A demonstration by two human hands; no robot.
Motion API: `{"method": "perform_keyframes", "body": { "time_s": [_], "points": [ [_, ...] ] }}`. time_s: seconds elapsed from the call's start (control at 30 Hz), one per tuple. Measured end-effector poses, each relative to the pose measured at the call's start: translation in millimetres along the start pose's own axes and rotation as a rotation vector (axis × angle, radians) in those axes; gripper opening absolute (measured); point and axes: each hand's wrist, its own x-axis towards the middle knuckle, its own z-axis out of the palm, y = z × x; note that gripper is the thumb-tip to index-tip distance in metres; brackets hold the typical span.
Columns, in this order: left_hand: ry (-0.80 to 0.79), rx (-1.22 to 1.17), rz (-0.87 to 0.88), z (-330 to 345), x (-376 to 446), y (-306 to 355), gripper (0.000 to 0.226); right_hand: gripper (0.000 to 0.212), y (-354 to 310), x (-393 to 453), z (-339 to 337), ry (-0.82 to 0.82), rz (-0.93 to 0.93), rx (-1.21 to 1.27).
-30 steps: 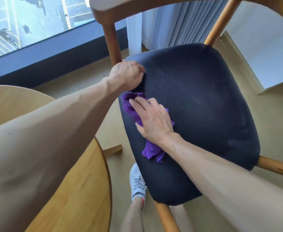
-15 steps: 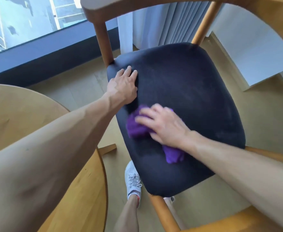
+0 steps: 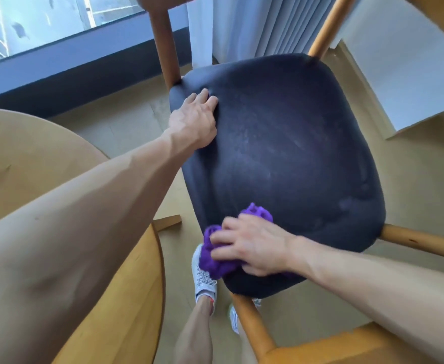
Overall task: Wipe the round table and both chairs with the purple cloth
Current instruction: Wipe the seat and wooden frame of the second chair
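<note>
A wooden chair with a dark padded seat [image 3: 289,158] fills the middle of the view, tilted toward me. My left hand [image 3: 193,119] lies flat on the seat's far left corner, fingers together, holding nothing. My right hand [image 3: 252,245] presses the crumpled purple cloth [image 3: 213,258] onto the seat's near left edge; the cloth bulges out on both sides of the fingers. The round wooden table [image 3: 118,298] shows at the lower left, partly behind my left forearm.
The chair's wooden frame [image 3: 255,329] runs below the seat and its back posts [image 3: 164,46] rise at the top. My feet in grey shoes [image 3: 204,282] stand on the light floor. A window [image 3: 45,22], curtain [image 3: 255,24] and white cabinet [image 3: 404,72] lie behind.
My right hand has slid the purple cloth from the seat's left side toward me, to its near edge. My left hand opened from a fist and now rests flat on the far corner.
</note>
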Motion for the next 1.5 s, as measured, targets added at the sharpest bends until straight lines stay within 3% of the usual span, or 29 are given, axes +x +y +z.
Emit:
{"method": "perform_keyframes", "body": {
  "time_s": [0.17, 0.23, 0.4, 0.53, 0.6, 0.77, 0.87, 0.97, 1.1, 1.33, 1.5],
  "points": [
    [-0.009, 0.006, -0.03, 3.7, -3.6, 4.7, 0.053, 0.04, 3.4, -64.9, 15.3, -0.091, -0.076, -0.035],
    [-0.012, 0.006, -0.029, 6.4, -4.4, 4.9, 0.059, 0.039, 30.1, -81.3, 6.8, -0.059, 0.01, -0.078],
    [0.018, 0.006, -0.049, 11.7, -2.6, 11.6, 0.057, 0.045, 101.7, -111.6, -15.5, 0.203, 0.724, 0.004],
    [0.042, -0.008, -0.111, 10.5, -1.7, 26.1, 0.047, 0.04, 59.4, -71.7, -1.2, 0.427, 1.182, 0.236],
    [0.051, -0.005, -0.142, 10.3, -1.7, 34.3, 0.045, 0.042, 30.8, -42.8, -1.0, 0.493, 1.314, 0.388],
    [0.098, -0.029, -0.155, 15.9, -13.7, 41.1, 0.045, 0.061, -18.6, 8.2, -12.1, 0.5, 1.173, 0.642],
    [0.124, 0.004, -0.092, 35.5, -34.1, 55.8, 0.057, 0.084, -22.4, -0.6, -12.4, 0.3, 1.058, 0.498],
    [0.096, 0.046, -0.112, 58.2, -43.5, 68.0, 0.068, 0.082, -18.5, -26.6, -5.5, 0.176, 1.033, 0.408],
    [0.095, 0.101, -0.121, 58.8, -42.7, 61.0, 0.07, 0.064, -1.8, -65.5, -6.4, 0.055, 1.206, 0.446],
    [0.078, 0.112, -0.115, 55.7, -44.6, 62.4, 0.07, 0.066, 86.3, -177.0, -8.1, 0.048, 1.722, 0.425],
    [0.055, 0.123, -0.129, 56.6, -43.2, 65.7, 0.07, 0.069, 49.5, -122.1, -4.3, 0.107, 1.781, 0.576]
  ]
}}
